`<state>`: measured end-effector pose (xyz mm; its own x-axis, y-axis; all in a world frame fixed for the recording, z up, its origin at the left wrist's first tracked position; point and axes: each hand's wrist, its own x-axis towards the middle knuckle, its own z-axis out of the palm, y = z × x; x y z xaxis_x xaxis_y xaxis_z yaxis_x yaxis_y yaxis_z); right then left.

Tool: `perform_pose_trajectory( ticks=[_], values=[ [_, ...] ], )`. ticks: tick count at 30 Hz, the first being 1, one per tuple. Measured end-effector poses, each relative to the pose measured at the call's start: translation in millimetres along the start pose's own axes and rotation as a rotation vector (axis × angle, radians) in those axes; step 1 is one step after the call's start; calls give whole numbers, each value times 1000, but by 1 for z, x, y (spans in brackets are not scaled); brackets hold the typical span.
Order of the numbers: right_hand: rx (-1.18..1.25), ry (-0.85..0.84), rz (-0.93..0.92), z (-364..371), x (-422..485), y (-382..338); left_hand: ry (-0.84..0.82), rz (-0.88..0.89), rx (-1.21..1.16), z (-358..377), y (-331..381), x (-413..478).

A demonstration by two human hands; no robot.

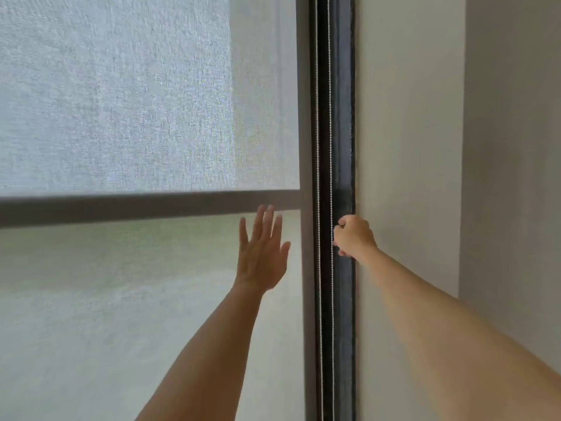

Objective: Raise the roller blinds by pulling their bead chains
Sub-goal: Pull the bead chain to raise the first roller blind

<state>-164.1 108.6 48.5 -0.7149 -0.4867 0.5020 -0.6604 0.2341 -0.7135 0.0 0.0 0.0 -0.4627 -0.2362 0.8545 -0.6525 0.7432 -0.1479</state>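
The grey roller blind [121, 101] covers the window on your left, and your left hand [261, 253] is raised before it with fingers spread open. The bead chain [318, 117] hangs along the dark window frame [343, 117]; your right hand [353, 235] is closed on it, beside the plain wall [409, 147].

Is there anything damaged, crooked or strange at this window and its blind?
Nothing stands out. The grey woven roller blind hangs flat, and the two strands of the white bead chain run straight along the dark window frame. The right hand is closed at one strand; the left hand is open.
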Motion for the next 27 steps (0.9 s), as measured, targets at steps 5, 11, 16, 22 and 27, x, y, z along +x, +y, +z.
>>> perform_pose_trajectory(
  ticks=[5, 11, 16, 22, 27],
  values=[
    [172, -134, 144, 46, 30, 0, -75, -75, -51, 45, 19, -1],
    [340, 59, 68, 64, 60, 16, -100, -192, -158, 85, 31, 7],
    [371, 180, -154, 64, 50, 35, 19, -374, -350, 88, 44, 19],
    [267, 370, -320, 57, 30, 49, 230, -496, -555, 74, 60, 35],
    [251, 406, -533, 55, -4, 51, 327, -455, -973, 34, 83, 66]
  ],
)
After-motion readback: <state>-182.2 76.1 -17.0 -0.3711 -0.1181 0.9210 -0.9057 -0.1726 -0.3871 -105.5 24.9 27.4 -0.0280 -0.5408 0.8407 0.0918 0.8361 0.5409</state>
